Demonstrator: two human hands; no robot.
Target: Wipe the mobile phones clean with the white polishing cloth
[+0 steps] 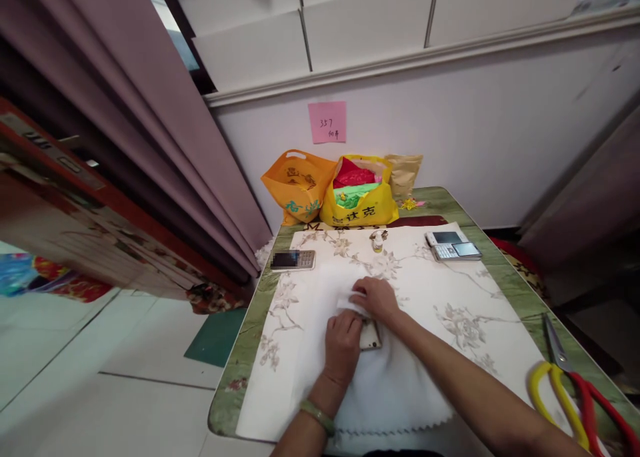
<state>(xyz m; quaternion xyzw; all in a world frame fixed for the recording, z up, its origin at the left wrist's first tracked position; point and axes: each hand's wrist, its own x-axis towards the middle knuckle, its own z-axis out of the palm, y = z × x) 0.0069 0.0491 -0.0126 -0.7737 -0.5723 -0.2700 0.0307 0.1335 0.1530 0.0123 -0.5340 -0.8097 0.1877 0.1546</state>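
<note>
The left hand (343, 340) partly hides a pale, flat object (371, 339); the lower edge crops the scissors (562, 360) (at the red handle (585, 405)). The leftmost phone (306, 260) has a pixelated screen (285, 260); the small bottle (378, 244) bears an illegible label.

Soft, even light washes out the white cloth (395, 400) at lower centre, perhaps slightly blurred. Wide-angle distortion stretches the metal scissors with red and yellow handles (563, 362), lower right.

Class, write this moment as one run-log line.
left hand: at pale device | right hand: at white strip | scissors: on table, right side
</note>
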